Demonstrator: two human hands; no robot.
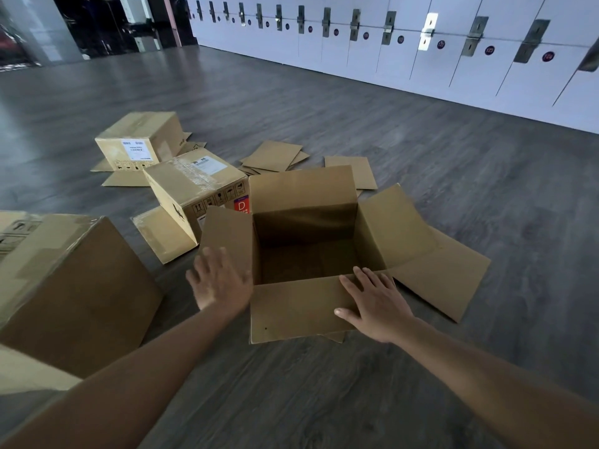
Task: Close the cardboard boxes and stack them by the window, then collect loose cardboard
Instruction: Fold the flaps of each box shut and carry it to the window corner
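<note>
An open, empty cardboard box stands on the floor in front of me with all its flaps spread outward. My right hand lies flat with straight fingers on the near flap, close to its right corner. My left hand is open with spread fingers at the left flap; it looks slightly blurred. A large box sits at the near left. Two taped boxes, one with a red D label and one farther back, lie with flaps splayed. Loose cardboard sheets lie behind the open box.
White numbered lockers line the wall at the far right. A dark glass area is at the far left. Grey wood-look floor runs all round the boxes. Another flat sheet lies behind the open box's far flap.
</note>
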